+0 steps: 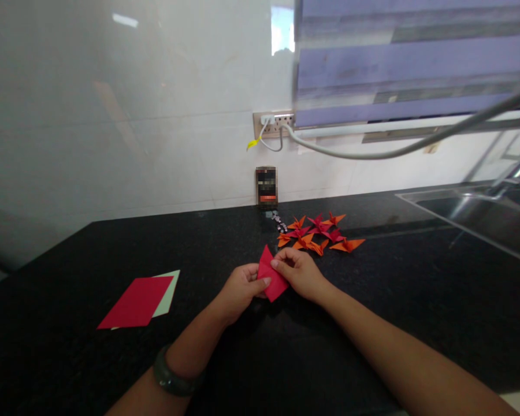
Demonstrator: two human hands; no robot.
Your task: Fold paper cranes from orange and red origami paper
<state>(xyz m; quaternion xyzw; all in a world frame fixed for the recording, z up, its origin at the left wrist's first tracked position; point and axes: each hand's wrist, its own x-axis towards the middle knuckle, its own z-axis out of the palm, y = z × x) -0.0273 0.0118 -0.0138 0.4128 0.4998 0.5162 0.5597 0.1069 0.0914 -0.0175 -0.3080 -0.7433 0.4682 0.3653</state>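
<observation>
A folded piece of red paper [271,277] is held just above the black countertop [372,323], between both hands. My left hand [241,289] pinches its left edge with thumb and fingers closed. From the other side my right hand [298,270] pinches its upper right edge, fingers curled. The paper has a pointed tip facing up and another facing down.
Several finished red and orange folded paper figures [318,232] lie behind the hands. A stack of flat paper, red sheet [136,301] on top, lies at the left. A phone [266,186] leans on the wall under a socket [274,122]. A steel sink [472,211] sits at the right.
</observation>
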